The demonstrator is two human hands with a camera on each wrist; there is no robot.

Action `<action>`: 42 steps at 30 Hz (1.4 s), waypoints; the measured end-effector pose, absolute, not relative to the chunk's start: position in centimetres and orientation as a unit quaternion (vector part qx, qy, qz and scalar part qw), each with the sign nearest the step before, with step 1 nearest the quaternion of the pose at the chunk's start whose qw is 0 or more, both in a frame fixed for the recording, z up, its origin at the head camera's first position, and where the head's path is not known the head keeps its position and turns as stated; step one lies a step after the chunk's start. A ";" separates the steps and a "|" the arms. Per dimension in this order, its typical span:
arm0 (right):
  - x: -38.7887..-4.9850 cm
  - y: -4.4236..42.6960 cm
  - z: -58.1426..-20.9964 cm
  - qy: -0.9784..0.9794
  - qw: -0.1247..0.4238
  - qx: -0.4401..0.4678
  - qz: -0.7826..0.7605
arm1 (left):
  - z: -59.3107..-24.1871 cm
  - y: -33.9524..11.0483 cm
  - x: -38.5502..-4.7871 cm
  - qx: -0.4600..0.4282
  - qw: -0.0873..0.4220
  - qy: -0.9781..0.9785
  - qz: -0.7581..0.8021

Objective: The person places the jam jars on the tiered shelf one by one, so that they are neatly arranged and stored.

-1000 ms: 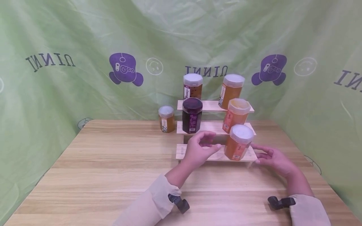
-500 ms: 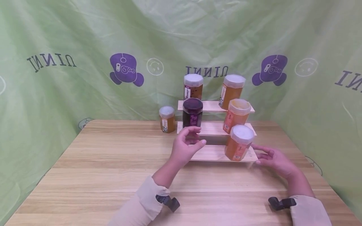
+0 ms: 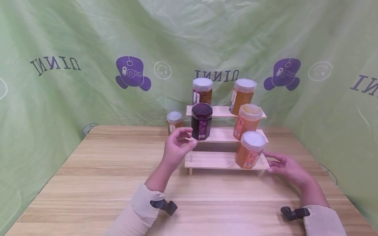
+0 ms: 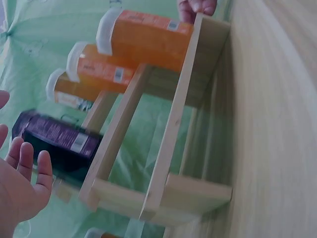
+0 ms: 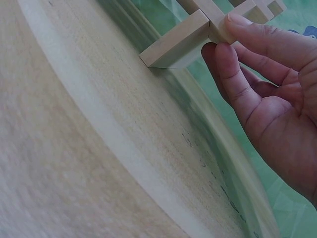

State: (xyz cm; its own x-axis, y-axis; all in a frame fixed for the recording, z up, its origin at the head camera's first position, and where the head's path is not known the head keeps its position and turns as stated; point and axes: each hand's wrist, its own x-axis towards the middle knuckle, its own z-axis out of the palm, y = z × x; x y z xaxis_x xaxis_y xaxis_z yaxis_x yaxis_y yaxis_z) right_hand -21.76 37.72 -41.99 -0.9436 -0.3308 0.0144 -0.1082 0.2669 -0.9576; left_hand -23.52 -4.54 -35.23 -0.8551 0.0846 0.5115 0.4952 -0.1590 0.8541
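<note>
A three-tier wooden display rack (image 3: 212, 160) stands on the table with jars on every tier. My right hand (image 3: 290, 171) pinches the right end of its lowest tier; in the right wrist view, the thumb (image 5: 240, 22) lies on the wood. My left hand (image 3: 173, 151) hovers by the rack's left side, fingers loosely bent and holding nothing. Just beside those fingers is a dark purple jar (image 3: 202, 123) on the middle tier. An orange-labelled jar (image 3: 250, 150) sits at the right of the lowest tier, and a similar jar (image 3: 247, 121) one tier higher.
Two amber jars with white lids, a left one (image 3: 202, 90) and a right one (image 3: 243, 96), occupy the top tier. A smaller amber jar (image 3: 175, 120) stands on the table left of the rack, partly behind my left hand. A green curtain (image 3: 97, 39) hangs behind.
My left hand has moved left, from in front of the lowest tier past the dark jar to the rack's left side. My right hand has stayed at the rack's right end.
</note>
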 end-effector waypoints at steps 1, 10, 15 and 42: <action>-21.8 37.7 -42.0 0.792 0.094 -0.137 -0.588 | -35.2 -4.8 -23.6 -0.228 0.144 -0.635 -0.724; -21.8 37.9 -42.2 0.792 0.091 -0.142 -0.587 | -35.2 -6.9 -24.8 -0.248 0.182 -0.665 -0.680; -21.7 37.8 -42.1 0.788 0.093 -0.144 -0.591 | -35.3 -8.2 -25.7 -0.240 0.196 -0.691 -0.653; -21.6 37.7 -42.0 0.795 0.094 -0.131 -0.585 | -35.7 -11.6 -30.7 -0.174 0.160 -0.748 -0.620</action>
State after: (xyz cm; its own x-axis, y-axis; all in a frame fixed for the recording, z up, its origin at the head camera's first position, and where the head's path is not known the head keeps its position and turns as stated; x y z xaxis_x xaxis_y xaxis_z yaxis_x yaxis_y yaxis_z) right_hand -21.65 37.66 -42.00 -0.9484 -0.3171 0.0037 -0.0979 0.2815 -0.9545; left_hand -30.68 -11.64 -35.73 -0.8885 0.0611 0.4548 0.4583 0.1712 0.8722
